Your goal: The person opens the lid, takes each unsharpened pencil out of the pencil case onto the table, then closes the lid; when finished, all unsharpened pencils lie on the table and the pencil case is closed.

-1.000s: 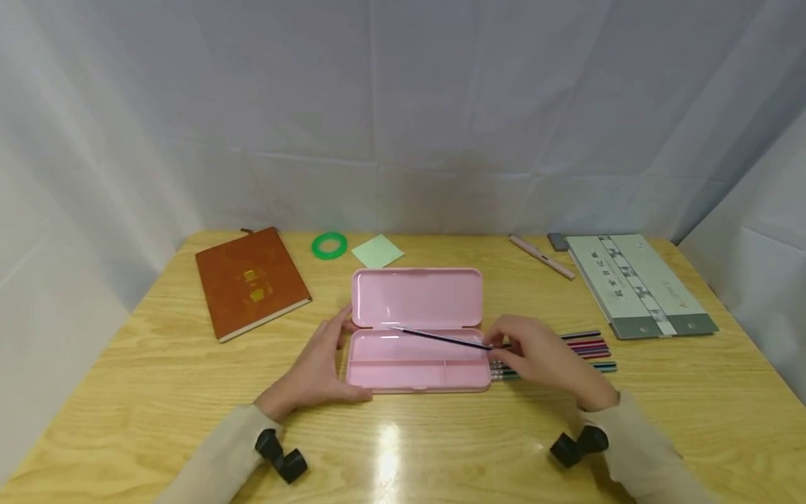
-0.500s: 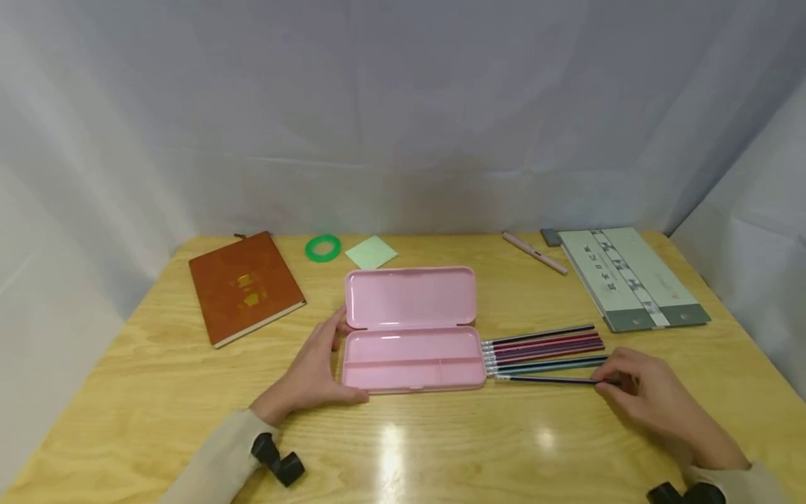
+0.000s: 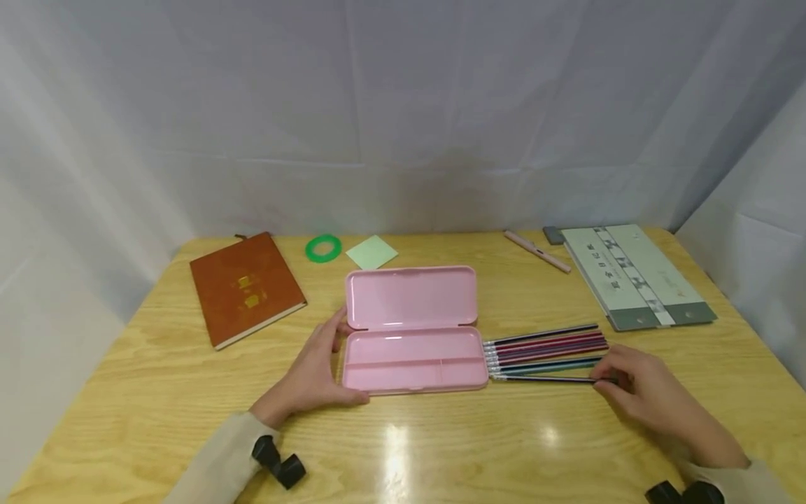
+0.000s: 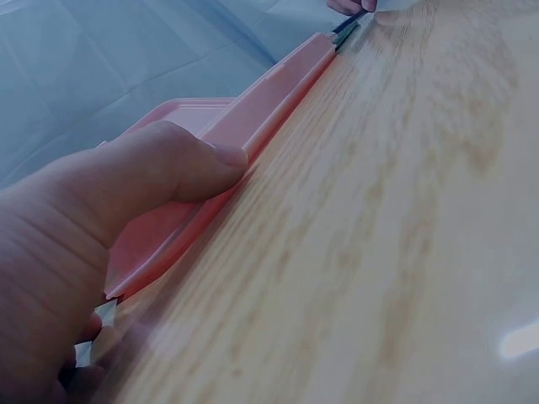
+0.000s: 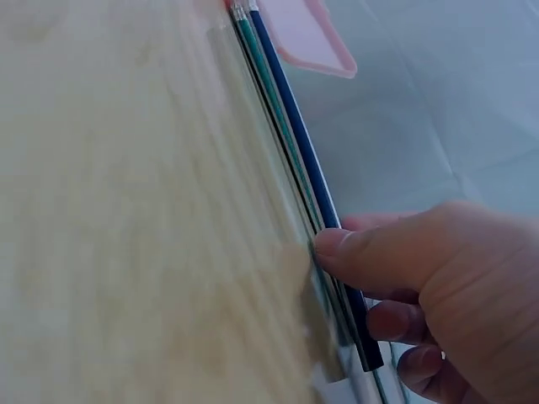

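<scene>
A pink pencil case (image 3: 415, 358) lies with its lid raised, its compartments bare. My left hand (image 3: 315, 367) grips the case's left end, thumb along the front edge and fingers toward the back; in the left wrist view the thumb (image 4: 194, 164) presses the case wall. To the right, several dark, red and teal pencils (image 3: 548, 348) lie side by side, eraser ends against the case. At the near side of this row is a dark pencil (image 3: 544, 379), whose right end my right hand (image 3: 648, 399) pinches. The right wrist view shows the thumb (image 5: 362, 252) over the blue and green pencils.
A brown notebook (image 3: 245, 287) lies back left, near a green tape ring (image 3: 323, 248) and pale green sticky notes (image 3: 372, 252). Back right are a pink pen (image 3: 537, 252), a grey eraser (image 3: 553, 236) and a pale green book (image 3: 636, 276). A white curtain stands behind.
My right hand has carried the dark pencil from above the case to the near side of the pencil row, moving right and toward me. The left hand stays on the case.
</scene>
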